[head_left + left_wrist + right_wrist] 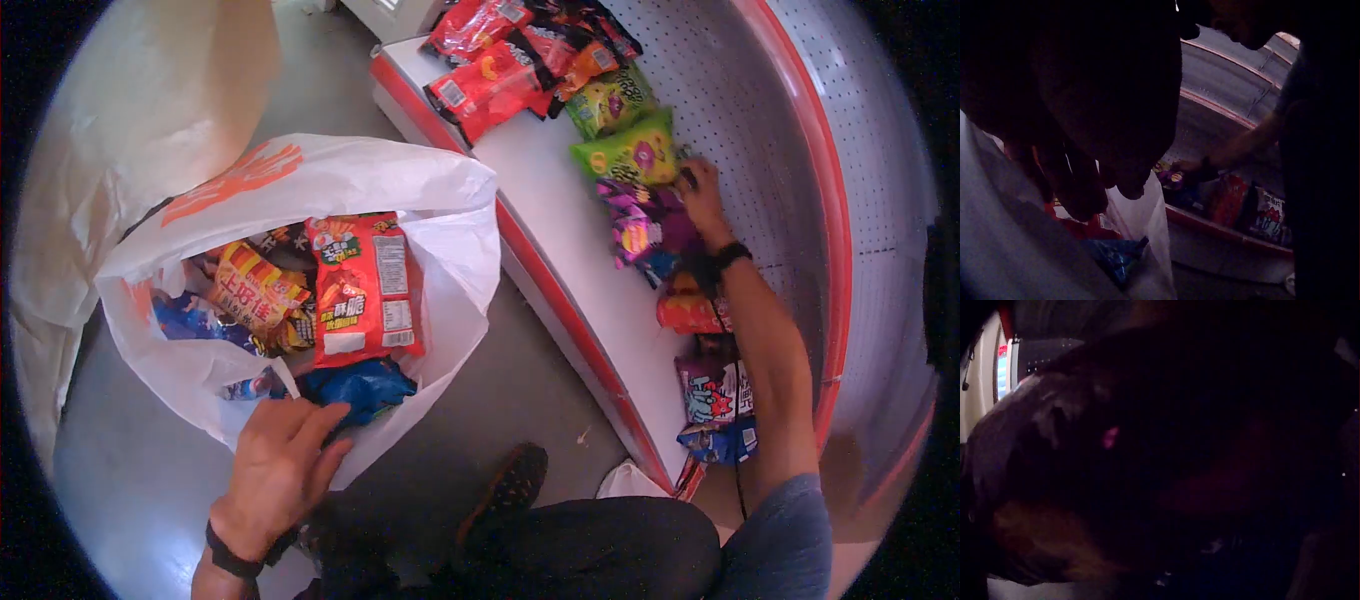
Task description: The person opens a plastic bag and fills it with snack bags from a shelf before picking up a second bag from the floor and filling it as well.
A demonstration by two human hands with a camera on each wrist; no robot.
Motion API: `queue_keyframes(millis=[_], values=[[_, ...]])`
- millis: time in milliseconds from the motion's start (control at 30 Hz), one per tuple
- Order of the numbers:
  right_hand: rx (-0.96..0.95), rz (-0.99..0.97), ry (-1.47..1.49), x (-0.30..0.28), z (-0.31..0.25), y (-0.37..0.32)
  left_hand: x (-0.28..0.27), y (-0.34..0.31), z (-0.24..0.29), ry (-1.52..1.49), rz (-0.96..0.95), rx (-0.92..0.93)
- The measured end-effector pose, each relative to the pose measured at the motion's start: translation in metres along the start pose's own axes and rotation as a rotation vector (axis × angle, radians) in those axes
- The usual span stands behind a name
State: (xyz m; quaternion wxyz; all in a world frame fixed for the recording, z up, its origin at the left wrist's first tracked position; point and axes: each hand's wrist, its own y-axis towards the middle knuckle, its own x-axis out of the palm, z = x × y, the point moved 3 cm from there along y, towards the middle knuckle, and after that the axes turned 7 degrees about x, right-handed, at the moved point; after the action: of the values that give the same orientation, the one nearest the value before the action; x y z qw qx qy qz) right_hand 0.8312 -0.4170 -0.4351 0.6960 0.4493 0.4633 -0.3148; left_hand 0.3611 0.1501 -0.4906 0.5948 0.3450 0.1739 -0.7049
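Note:
In the head view, my left hand (280, 450) hangs over the near rim of a white plastic bag (440, 160), fingers loose and thumb apart. The bag holds several snack packets, among them a red packet (365, 290), a yellow packet (255, 290) and a blue packet (360, 388). My right hand (705, 200) reaches onto the white shelf, its curled fingers gripping the edge of a purple snack packet (635, 222). A green packet (640, 150) lies against the purple one. Darkness hides most of the right fingers in the right wrist view.
Red packets (490, 85) pile at the shelf's far end. Nearer lie an orange-red packet (690, 305) and a dark packet with a cartoon (710, 390). A red-edged shelf tier (835, 220) rises at right. A large pale sack (170, 90) stands beyond the bag.

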Motion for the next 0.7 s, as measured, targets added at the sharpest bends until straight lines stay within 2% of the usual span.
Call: queue_keyframes(millis=[67,133,167,233,267,367,433,500,533,567,700], values=[[0.072,-0.007,0.034,-0.013,0.005,-0.017,-0.002,0.001,0.001,0.005,0.023,0.002],[0.684,-0.213,1.116,-0.055,-0.075,-0.044,-0.004,-0.001,0.0,0.026,0.036,-0.02],[0.679,-0.244,1.14,-0.041,-0.098,-0.042,-0.004,-0.001,-0.002,0.011,0.043,-0.008],[0.626,-0.391,1.186,-0.04,-0.067,-0.06,-0.002,-0.001,-0.005,-0.005,0.084,0.027],[0.6,-0.457,1.205,-0.042,-0.072,-0.087,-0.003,-0.001,-0.006,0.008,0.075,0.0],[0.513,-0.625,1.236,-0.098,-0.079,-0.232,0.0,-0.001,-0.008,0.036,0.075,0.022],[0.448,-0.714,1.236,-0.127,-0.08,-0.279,-0.001,0.0,-0.008,0.068,0.04,-0.005],[0.379,-0.795,1.229,-0.129,-0.105,-0.257,-0.002,0.0,-0.006,0.098,0.013,-0.027],[0.343,-0.833,1.224,-0.127,-0.127,-0.242,-0.003,0.0,-0.006,0.205,-0.013,-0.032],[0.306,-0.872,1.218,-0.124,-0.153,-0.227,-0.002,-0.001,-0.006,0.312,-0.039,-0.04],[0.15,-1.041,1.188,-0.112,-0.261,-0.154,-0.005,-0.001,-0.017,0.427,-0.027,-0.105]])
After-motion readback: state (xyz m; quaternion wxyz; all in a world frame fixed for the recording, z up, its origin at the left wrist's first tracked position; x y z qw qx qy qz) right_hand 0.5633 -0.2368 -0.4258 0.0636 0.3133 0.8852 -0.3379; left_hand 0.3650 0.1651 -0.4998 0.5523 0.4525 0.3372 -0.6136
